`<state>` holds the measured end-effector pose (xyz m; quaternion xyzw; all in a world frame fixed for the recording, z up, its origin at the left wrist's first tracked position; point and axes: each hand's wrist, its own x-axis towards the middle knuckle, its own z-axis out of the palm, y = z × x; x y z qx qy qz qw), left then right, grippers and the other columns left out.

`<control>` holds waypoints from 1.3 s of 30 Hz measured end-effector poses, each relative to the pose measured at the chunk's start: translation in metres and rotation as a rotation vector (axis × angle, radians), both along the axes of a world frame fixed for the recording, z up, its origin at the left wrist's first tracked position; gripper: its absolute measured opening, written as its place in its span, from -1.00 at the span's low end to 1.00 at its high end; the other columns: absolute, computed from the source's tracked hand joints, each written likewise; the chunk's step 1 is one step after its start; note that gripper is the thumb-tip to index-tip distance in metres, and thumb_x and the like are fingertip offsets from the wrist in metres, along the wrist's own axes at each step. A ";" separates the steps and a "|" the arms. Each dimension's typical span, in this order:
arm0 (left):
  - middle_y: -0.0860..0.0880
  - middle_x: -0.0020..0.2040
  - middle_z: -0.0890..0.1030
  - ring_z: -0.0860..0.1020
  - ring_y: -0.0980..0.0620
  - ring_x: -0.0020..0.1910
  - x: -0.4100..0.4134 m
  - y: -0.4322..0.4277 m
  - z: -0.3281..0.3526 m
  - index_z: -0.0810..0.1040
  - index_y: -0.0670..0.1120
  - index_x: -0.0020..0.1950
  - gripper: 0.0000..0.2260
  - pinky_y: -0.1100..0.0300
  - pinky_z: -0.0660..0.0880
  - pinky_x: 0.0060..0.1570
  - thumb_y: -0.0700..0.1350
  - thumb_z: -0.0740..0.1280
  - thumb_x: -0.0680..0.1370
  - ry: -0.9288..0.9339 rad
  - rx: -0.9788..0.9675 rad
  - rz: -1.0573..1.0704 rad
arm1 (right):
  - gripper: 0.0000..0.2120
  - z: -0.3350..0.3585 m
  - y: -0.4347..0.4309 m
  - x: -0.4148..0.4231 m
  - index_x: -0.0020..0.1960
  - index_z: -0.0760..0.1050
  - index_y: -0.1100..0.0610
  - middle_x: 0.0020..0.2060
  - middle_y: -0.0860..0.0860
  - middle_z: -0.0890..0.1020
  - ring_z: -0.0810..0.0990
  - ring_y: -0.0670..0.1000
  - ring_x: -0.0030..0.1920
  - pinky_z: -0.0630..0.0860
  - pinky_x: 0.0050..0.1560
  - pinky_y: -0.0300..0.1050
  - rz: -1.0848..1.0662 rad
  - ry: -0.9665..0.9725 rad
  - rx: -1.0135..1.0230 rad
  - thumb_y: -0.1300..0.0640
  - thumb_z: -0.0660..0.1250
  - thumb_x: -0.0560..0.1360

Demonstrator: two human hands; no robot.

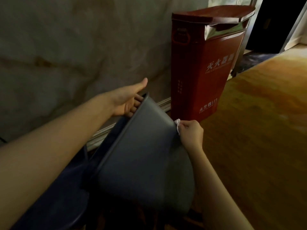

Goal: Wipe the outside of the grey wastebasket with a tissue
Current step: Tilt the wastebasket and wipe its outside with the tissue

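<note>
The grey wastebasket [142, 156] is tilted on its side in the middle of the view, its mouth turned to the left toward the wall. My left hand [127, 100] grips its upper rim, fingers hooked inside the mouth and thumb stretched out above. My right hand [191, 135] pinches a small crumpled white tissue [177, 125] and presses it against the basket's right outer edge, near the base corner. Only a little of the tissue shows past my fingers.
A tall red fire-extinguisher box [204, 67] stands upright just behind the basket against the marbled beige wall [66, 47]. Polished wooden floor [257, 122] spreads to the right. A white baseboard [103, 131] runs along the wall. Dark blue fabric [66, 188] lies under my left arm.
</note>
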<state>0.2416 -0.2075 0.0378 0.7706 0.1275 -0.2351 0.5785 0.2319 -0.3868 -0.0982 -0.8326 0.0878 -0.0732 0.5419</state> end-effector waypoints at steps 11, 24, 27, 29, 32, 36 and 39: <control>-0.14 -0.19 0.53 0.51 -0.06 -0.25 0.037 -0.039 -0.002 0.48 -0.20 0.16 -0.71 0.07 0.51 -0.10 -0.05 0.11 0.60 0.039 0.409 0.134 | -0.82 -0.008 0.018 -0.037 0.06 0.59 0.18 -0.14 -0.07 0.42 0.38 -0.08 -0.08 0.24 -0.18 -0.32 -0.286 -0.154 -0.066 0.18 0.26 0.53; -0.17 -0.19 0.54 0.53 -0.06 -0.21 0.006 0.001 0.004 0.58 -0.19 -0.09 -0.76 0.18 0.47 -0.17 -0.03 0.25 0.53 -0.419 0.367 0.128 | -0.85 0.017 0.040 -0.029 0.07 0.55 0.13 -0.10 -0.08 0.40 0.39 -0.14 -0.12 0.32 -0.18 -0.39 -0.355 -0.313 0.096 0.19 0.29 0.51; -0.02 -0.26 0.64 0.61 0.08 -0.33 -0.016 0.023 -0.014 0.59 -0.08 -0.20 -0.78 0.31 0.51 -0.34 -0.04 0.23 0.55 -0.360 0.223 0.105 | -0.82 0.004 0.055 -0.039 0.10 0.53 0.11 -0.07 -0.07 0.41 0.39 -0.16 -0.09 0.37 -0.14 -0.41 -0.313 -0.305 0.124 0.22 0.28 0.51; 0.05 -0.31 0.69 0.64 0.15 -0.34 -0.025 0.036 -0.022 0.62 -0.05 -0.21 -0.76 0.28 0.49 -0.28 -0.03 0.23 0.55 -0.333 0.164 0.096 | -0.79 -0.005 0.061 -0.045 0.13 0.53 0.09 -0.05 -0.04 0.44 0.36 -0.20 -0.09 0.37 -0.06 -0.51 -0.299 -0.349 0.139 0.24 0.29 0.51; -0.02 -0.31 0.58 0.53 0.03 -0.33 -0.029 0.049 -0.023 0.60 -0.04 -0.18 -0.76 0.19 0.41 -0.26 0.06 0.23 0.52 -0.263 0.126 0.075 | -0.79 -0.009 0.067 -0.045 0.11 0.54 0.10 -0.07 -0.06 0.43 0.37 -0.19 -0.10 0.35 -0.10 -0.54 -0.301 -0.375 0.106 0.24 0.30 0.50; 0.00 -0.39 0.55 0.55 0.10 -0.50 -0.028 0.048 -0.018 0.53 -0.07 -0.13 -0.71 0.32 0.47 -0.51 0.09 0.15 0.56 -0.194 0.021 0.205 | -0.80 -0.013 0.073 -0.048 0.09 0.55 0.08 -0.09 -0.11 0.40 0.43 -0.13 -0.08 0.46 -0.10 -0.32 -0.244 -0.338 0.049 0.25 0.31 0.49; -0.02 -0.38 0.54 0.53 0.11 -0.48 -0.028 0.050 -0.016 0.50 -0.08 -0.19 -0.81 0.37 0.45 -0.58 -0.11 0.18 0.58 -0.196 -0.004 0.286 | -0.83 -0.013 0.076 -0.050 0.08 0.55 0.07 -0.08 -0.11 0.41 0.43 -0.19 -0.12 0.38 -0.19 -0.47 -0.235 -0.298 0.087 0.22 0.30 0.51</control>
